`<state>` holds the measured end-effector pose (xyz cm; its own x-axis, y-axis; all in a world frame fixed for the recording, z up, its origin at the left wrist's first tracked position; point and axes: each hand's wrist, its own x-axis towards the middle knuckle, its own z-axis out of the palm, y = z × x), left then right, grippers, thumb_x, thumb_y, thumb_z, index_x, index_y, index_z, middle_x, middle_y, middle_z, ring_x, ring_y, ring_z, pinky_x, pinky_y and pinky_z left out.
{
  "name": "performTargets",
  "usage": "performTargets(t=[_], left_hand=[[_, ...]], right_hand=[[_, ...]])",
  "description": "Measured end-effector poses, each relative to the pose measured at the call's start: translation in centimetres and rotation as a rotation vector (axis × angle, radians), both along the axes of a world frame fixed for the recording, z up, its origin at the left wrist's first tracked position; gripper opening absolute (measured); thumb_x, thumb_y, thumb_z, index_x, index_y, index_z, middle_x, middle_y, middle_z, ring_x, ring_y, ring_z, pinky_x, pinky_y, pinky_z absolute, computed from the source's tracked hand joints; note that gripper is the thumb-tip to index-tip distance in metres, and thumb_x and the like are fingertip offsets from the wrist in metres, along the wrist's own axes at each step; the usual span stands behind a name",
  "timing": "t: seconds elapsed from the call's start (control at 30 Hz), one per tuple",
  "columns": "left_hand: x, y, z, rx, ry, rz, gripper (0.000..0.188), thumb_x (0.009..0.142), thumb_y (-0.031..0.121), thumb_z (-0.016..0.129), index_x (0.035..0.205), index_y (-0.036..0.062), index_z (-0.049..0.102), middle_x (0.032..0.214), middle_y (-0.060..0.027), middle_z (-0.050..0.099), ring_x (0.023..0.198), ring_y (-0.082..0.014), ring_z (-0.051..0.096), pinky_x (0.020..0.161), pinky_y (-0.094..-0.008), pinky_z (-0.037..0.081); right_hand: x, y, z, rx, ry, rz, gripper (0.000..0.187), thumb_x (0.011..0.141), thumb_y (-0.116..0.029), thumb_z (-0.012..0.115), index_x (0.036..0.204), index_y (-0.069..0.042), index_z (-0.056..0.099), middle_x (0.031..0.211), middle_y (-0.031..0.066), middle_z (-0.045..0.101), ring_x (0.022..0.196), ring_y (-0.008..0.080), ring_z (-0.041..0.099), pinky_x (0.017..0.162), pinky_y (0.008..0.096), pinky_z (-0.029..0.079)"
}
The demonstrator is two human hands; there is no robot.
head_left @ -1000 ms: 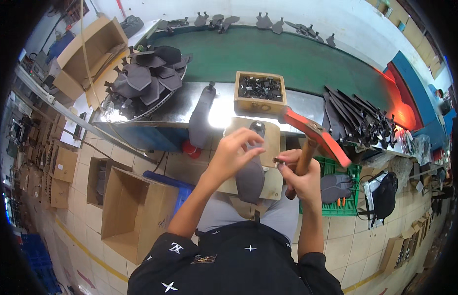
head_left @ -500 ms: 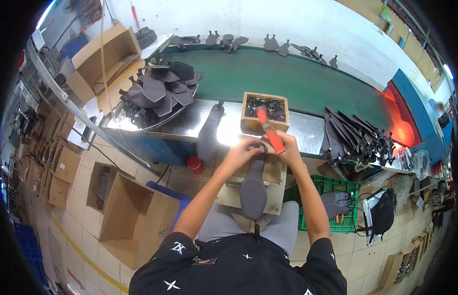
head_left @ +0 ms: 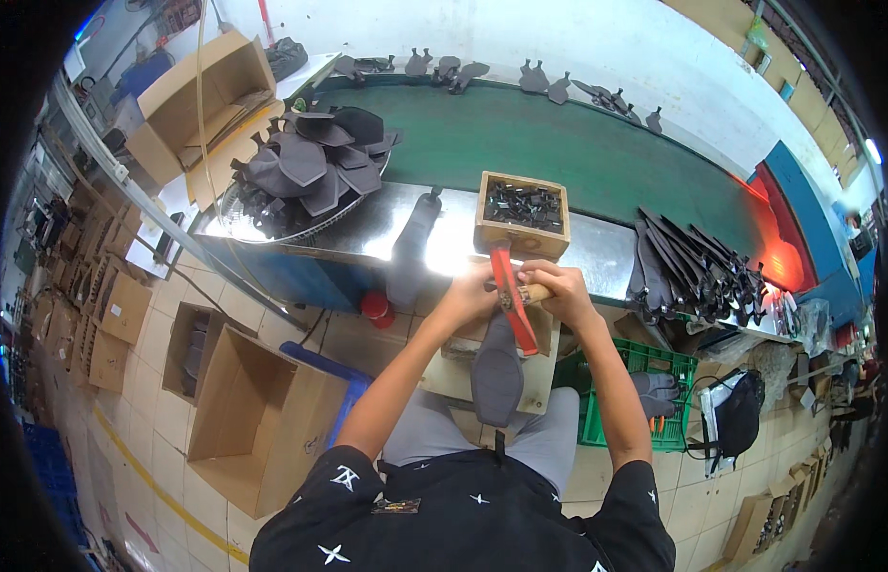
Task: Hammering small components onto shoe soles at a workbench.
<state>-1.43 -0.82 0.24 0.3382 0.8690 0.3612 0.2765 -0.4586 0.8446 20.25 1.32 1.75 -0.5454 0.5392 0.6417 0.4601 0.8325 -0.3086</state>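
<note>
My right hand [head_left: 562,290] is closed round the wooden handle of a hammer with a long red head [head_left: 521,329]. The head lies across the view over the far part of a dark grey sole-shaped piece [head_left: 497,377]. This piece rests on a pale work block [head_left: 537,389] between my knees, its rounded end toward me. At its far end my left hand [head_left: 470,292] pinches with bent fingers. The hammer and fingers hide what is exactly between them. Just beyond my hands stands a wooden box [head_left: 520,234] holding small black parts.
A heap of grey pieces [head_left: 301,157] fills a round basket on the left of the metal bench. One more grey piece [head_left: 411,243] leans over the bench edge. Stacked pieces [head_left: 687,262] lie right. Behind runs a green conveyor belt [head_left: 539,124]. A green crate [head_left: 589,419] stands at my right.
The hammer's red head has swung down and toward me, from beside the box to over the grey piece. My left hand stays at the piece's far end.
</note>
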Motion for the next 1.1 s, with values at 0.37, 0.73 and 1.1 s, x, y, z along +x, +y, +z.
performTargets(t=[0.37,0.73,1.1], left_hand=[[0.3,0.6,1.5,-0.152,-0.052,-0.102,0.030,0.086,0.013,0.073,0.113,0.0023,0.068,0.101,-0.0076,0.071,0.092,-0.0165,0.068,0.082,-0.0299,0.054],[0.2,1.3,-0.7,-0.068,-0.163,-0.079,0.025,0.078,0.005,0.079,0.102,0.0005,0.073,0.095,-0.0067,0.072,0.074,-0.0084,0.066,0.065,-0.0224,0.054],[0.3,1.1,0.5,-0.314,-0.137,-0.062,0.023,0.077,0.002,0.079,0.099,-0.0009,0.074,0.089,-0.0030,0.072,0.071,-0.0071,0.065,0.063,-0.0214,0.052]], right_hand=[[1.1,-0.3,0.9,0.020,-0.178,-0.092,0.033,0.069,-0.008,0.074,0.098,-0.024,0.070,0.108,-0.0080,0.068,0.066,0.0246,0.066,0.053,0.0343,0.052],[-2.0,-13.5,6.1,-0.751,0.534,-0.340,0.034,0.101,-0.016,0.052,0.130,0.000,0.049,0.078,0.0124,0.063,0.070,0.0175,0.062,0.066,0.0302,0.050],[-4.5,-15.4,7.5,-0.637,0.382,-0.491,0.035,0.100,-0.010,0.052,0.131,0.006,0.049,0.100,0.0287,0.065,0.083,0.0405,0.065,0.074,0.0399,0.051]])
